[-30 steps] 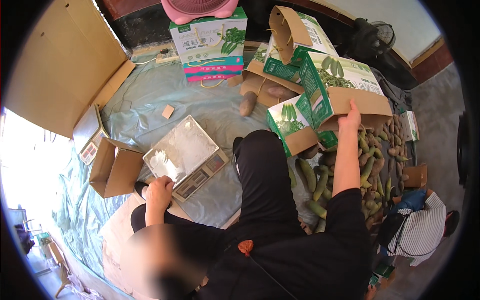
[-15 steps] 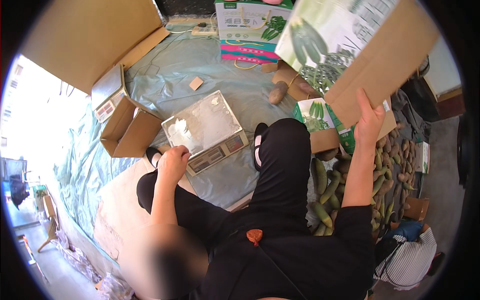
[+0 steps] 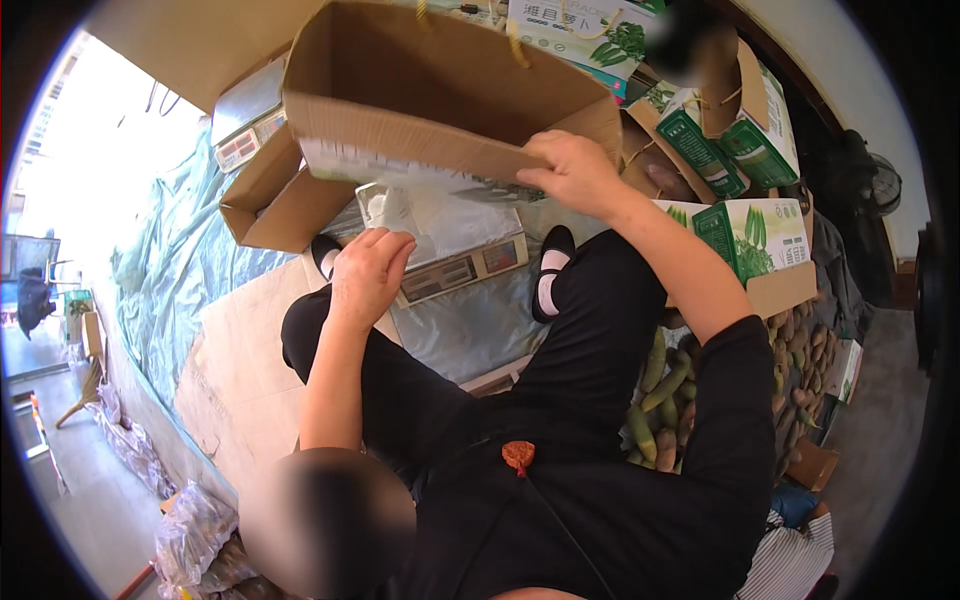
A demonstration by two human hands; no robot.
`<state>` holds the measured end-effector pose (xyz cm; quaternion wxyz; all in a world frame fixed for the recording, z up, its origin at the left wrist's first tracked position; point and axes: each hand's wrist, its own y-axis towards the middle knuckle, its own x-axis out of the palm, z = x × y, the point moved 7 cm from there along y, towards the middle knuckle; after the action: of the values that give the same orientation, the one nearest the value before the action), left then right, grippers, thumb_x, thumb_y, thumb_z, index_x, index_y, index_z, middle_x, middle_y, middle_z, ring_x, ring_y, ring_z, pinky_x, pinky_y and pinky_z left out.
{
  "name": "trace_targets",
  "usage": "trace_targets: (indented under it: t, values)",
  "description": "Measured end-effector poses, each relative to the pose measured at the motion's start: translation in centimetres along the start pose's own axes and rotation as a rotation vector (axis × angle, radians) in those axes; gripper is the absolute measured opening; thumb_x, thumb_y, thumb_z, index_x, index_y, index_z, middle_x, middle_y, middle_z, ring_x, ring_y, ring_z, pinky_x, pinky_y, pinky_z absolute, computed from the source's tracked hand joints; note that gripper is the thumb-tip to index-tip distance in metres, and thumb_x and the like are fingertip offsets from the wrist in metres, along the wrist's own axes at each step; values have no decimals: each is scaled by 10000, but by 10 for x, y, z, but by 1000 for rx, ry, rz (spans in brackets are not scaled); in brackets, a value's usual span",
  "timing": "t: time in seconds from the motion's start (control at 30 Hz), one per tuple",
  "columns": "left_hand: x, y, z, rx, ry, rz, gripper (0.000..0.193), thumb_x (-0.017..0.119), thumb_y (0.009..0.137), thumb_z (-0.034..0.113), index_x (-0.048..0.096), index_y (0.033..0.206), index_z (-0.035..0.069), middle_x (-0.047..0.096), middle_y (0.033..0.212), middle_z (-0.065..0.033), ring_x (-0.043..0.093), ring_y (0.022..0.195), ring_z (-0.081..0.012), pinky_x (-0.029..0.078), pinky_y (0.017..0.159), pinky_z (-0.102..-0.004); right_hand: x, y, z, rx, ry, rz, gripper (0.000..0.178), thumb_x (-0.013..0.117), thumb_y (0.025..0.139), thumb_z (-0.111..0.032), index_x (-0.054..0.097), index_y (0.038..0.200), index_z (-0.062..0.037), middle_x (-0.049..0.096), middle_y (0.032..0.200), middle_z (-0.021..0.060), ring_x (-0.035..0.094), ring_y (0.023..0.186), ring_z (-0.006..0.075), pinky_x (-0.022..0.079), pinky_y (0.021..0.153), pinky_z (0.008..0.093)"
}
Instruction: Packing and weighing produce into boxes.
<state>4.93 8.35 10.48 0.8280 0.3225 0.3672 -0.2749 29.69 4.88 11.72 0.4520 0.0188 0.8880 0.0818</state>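
My right hand (image 3: 578, 175) grips the near wall of a large open-topped carton (image 3: 440, 80), brown inside, with yellow cord handles and a white printed outside. The carton is held above the far part of a flat electronic scale (image 3: 465, 270) and hides part of its pale plate. Over the scale's left corner is my left hand (image 3: 370, 270), its fingers curled together; whether anything is in them is hidden. A smaller open cardboard box (image 3: 270, 205) stands left of the scale. Long green radishes (image 3: 665, 385) lie beside my right knee.
Another scale (image 3: 245, 115) stands at the far left. Several white-and-green cartons (image 3: 755, 235) stand at the right, some open, near heaped brown root vegetables (image 3: 800, 350). Blue plastic sheeting (image 3: 155, 300) covers the floor, with flat cardboard (image 3: 250, 350) over it at the left.
The carton in my right hand has swung from the upper right to the left, over the scale, its opening now showing. My left hand has risen slightly and moved right.
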Motion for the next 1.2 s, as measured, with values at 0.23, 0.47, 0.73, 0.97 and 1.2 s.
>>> trace_targets:
  t: [0.23,0.47,0.73,0.97,1.2]
  values:
    - [-23,1,5,63,46,233,69,659,780,80,645,844,58,595,742,-74,574,708,-271,456,636,-360,80,24,-5,-142,-198,-251,167,650,793,-194,653,927,-95,615,877,38,559,929,248,478,786,392]
    - [-12,5,-9,-72,98,157,215,661,787,124,634,993,67,618,864,-59,576,870,-254,420,791,-376,125,25,22,-25,-310,-508,223,672,783,-250,664,973,-135,666,935,73,617,949,291,496,792,421]
    - [19,2,-35,-222,272,-125,354,694,752,160,617,1093,101,610,1003,-95,550,1015,-292,404,892,-415,47,23,9,-15,49,-197,327,652,787,-335,663,1011,-98,674,906,101,633,875,296,492,764,394]
    - [38,-2,-48,-257,293,-243,381,691,732,110,613,1105,93,613,1028,-110,562,1018,-311,429,876,-413,-44,-54,25,200,320,67,258,627,862,-171,641,1088,-46,652,918,37,596,852,106,469,755,249]
    - [42,-2,-50,-288,314,-292,411,677,752,89,587,1153,100,615,1062,-119,591,976,-335,470,838,-414,-28,-176,86,474,429,235,204,615,875,-115,649,1060,-35,640,866,0,563,806,65,466,731,230]
